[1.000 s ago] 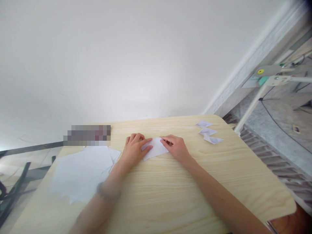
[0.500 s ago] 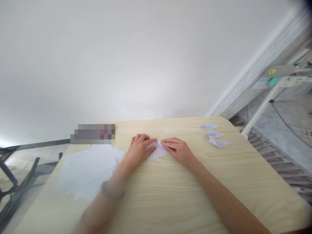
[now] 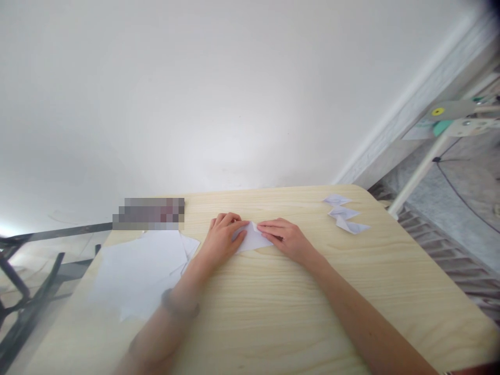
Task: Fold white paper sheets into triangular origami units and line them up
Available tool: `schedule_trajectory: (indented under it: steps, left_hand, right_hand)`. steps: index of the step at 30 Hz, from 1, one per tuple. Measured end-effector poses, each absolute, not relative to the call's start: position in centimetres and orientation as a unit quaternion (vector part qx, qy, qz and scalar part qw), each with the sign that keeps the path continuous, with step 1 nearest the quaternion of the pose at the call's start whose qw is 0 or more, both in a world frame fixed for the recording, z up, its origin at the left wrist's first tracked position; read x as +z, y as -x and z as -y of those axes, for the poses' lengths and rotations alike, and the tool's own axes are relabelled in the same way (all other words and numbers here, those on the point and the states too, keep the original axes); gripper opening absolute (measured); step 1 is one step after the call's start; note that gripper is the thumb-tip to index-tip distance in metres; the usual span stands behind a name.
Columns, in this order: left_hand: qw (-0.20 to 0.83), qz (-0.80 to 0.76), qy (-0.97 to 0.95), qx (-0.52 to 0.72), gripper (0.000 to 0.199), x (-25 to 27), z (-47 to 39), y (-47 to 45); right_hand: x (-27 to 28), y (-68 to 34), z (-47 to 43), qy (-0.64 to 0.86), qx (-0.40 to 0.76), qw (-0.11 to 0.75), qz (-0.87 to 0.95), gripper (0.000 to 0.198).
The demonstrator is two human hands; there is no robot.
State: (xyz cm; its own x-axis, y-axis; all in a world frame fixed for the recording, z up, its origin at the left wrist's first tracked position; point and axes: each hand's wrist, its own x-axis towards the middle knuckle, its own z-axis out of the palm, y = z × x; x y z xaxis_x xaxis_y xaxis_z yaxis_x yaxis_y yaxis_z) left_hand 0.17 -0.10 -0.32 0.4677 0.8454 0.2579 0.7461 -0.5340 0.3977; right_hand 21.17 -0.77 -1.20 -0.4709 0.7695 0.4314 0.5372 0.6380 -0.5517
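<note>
A small folded piece of white paper [image 3: 253, 239] lies on the wooden table between my hands, with a raised fold at its top edge. My left hand [image 3: 224, 234] holds the paper's left side, thumb and index finger resting along it. On the right, my right hand [image 3: 287, 237] pinches the fold near the top, its thumb below the fingers. Part of the paper is hidden under the fingers. A dark band circles my left wrist.
White paper sheets [image 3: 133, 271] lie in a loose pile at the left. Three folded paper shapes [image 3: 344, 213] sit in a row at the far right of the table [image 3: 265, 323]. A blurred-out dark object [image 3: 148, 213] lies at the back left, and a wall stands behind.
My right fingers have shifted slightly left along the top fold, and the fold stands out more. The left hand has barely moved.
</note>
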Motion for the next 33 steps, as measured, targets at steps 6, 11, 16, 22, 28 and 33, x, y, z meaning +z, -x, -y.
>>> schedule_trajectory:
  steps: [6, 11, 16, 22, 28, 33]
  left_hand:
    - [0.109, -0.465, -0.852, 0.215, 0.031, -0.24, 0.14, -0.18]
    - [0.103, -0.458, -0.858, 0.21, 0.032, -0.13, 0.17, -0.18]
    - [0.099, -0.456, -0.862, 0.2, 0.032, -0.1, 0.13, -0.12]
    - [0.09, -0.456, -0.866, 0.186, 0.032, 0.01, 0.2, -0.16]
    - [0.092, -0.448, -0.87, 0.186, 0.032, 0.16, 0.23, -0.12]
    - [0.085, -0.45, -0.87, 0.184, 0.032, 0.19, 0.28, -0.16]
  right_hand:
    - [-1.18, -21.36, 0.56, 0.369, 0.156, 0.316, 0.86, 0.025]
    - [-0.95, -21.51, 0.59, 0.359, 0.14, 0.291, 0.876, 0.026]
    - [-0.78, -21.5, 0.73, 0.36, 0.131, 0.276, 0.881, 0.028]
    - [-0.87, -21.53, 0.76, 0.36, 0.128, 0.269, 0.884, 0.028]
    - [-0.77, -21.48, 0.76, 0.356, 0.127, 0.274, 0.884, 0.029]
    - [-0.65, -21.48, 0.73, 0.357, 0.126, 0.27, 0.885, 0.029]
